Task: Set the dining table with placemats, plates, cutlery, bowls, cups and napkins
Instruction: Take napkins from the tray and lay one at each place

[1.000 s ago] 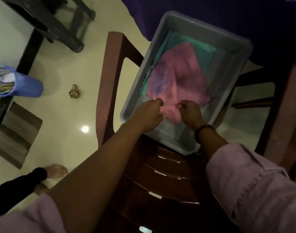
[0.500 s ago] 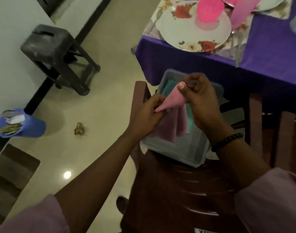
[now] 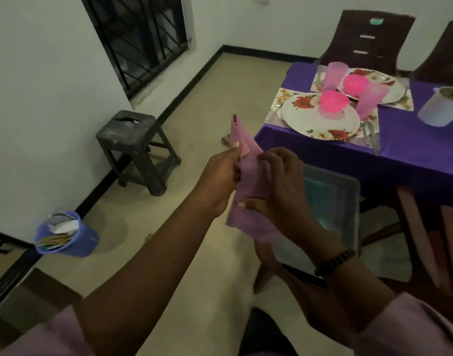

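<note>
Bare floor lies open left of surface edge; my left hand and right hand both pinch the pink napkin.

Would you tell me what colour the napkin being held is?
Pink; the napkin shows clearly in the head view.

A home dining room: beyond the hands to the right, a bench in purple cloth carries floral plates; chairs behind it, a barred window far left.
</note>
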